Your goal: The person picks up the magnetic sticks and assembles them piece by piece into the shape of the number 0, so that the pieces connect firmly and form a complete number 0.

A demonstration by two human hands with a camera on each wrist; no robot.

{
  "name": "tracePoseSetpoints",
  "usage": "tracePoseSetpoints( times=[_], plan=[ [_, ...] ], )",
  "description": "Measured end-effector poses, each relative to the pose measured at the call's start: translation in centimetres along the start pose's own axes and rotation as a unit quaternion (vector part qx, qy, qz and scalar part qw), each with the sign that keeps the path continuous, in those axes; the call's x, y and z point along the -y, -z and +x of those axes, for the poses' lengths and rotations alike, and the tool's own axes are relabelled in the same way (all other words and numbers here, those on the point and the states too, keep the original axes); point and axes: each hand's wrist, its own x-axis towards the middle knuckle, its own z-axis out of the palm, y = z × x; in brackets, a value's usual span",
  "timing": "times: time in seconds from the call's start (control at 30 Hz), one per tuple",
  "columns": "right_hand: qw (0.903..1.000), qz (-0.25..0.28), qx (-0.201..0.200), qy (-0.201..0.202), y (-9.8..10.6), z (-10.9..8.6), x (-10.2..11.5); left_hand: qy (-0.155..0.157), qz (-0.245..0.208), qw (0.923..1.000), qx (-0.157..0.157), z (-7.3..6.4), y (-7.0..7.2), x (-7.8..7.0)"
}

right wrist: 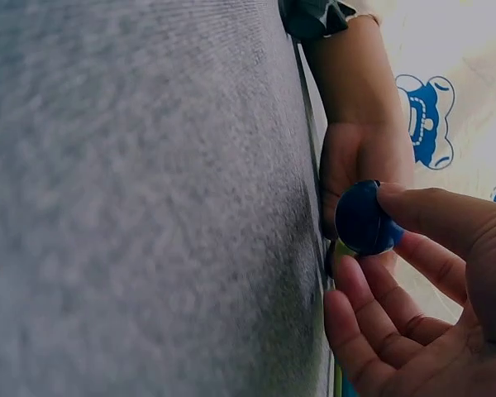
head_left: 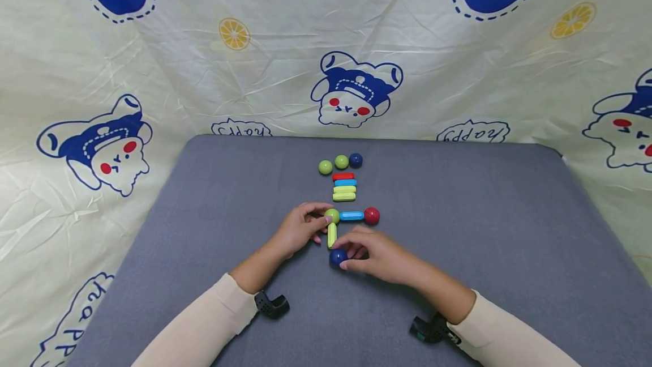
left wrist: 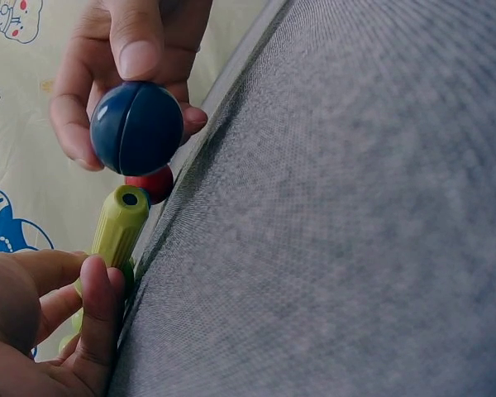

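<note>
Close to the middle of the grey table, my left hand (head_left: 304, 227) pinches a light-green ball (head_left: 333, 216) between thumb and fingers. A yellow-green stick (head_left: 332, 235) extends from this ball towards me, and its free end shows a dark round spot in the left wrist view. To the ball's right a blue stick (head_left: 351, 216) joins it to a red ball (head_left: 372, 216). My right hand (head_left: 379, 255) pinches a dark blue ball (head_left: 338, 257) by thumb and fingers, just off the yellow-green stick's near end. A seam runs round the blue ball (left wrist: 136, 128).
Farther back lie a red stick (head_left: 343, 176), a blue stick (head_left: 345, 183) and two yellow-green sticks (head_left: 344, 193) in a stack of rows. Behind them sit two light-green balls (head_left: 341, 161) and a dark blue ball (head_left: 355, 160). A printed cloth (head_left: 280, 84) hangs beyond the table (head_left: 244, 180).
</note>
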Motion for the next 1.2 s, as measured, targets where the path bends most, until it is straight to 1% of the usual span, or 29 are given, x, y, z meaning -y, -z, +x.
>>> tracePoseSetpoints(
  times=[0.17,0.37,0.47,0.7,0.93,1.2],
  plan=[
    [0.9999,-0.013,0.003,0.005,-0.3,0.3,0.1,-0.009,0.003,1.0000,-0.002,0.1,-0.1,0.2],
    [0.9999,-0.012,0.002,0.006,-0.6,0.6,0.1,-0.018,-0.004,0.9998,-0.002,0.3,-0.2,0.4],
    [0.9999,-0.011,-0.002,0.004,-0.7,0.6,0.1,-0.017,-0.004,0.9999,0.001,0.3,-0.2,0.4],
    [1.0000,-0.001,-0.005,-0.002,-0.8,0.7,-0.2,-0.013,0.014,0.9998,0.001,0.2,-0.1,0.3],
    [1.0000,0.002,-0.007,-0.002,-1.1,0.8,-0.5,-0.017,0.006,0.9998,0.007,0.0,0.0,0.0],
    [0.9999,0.010,-0.013,-0.001,-1.3,0.8,-0.7,-0.015,0.013,0.9998,0.003,-0.1,0.0,0.1]
  ],
)
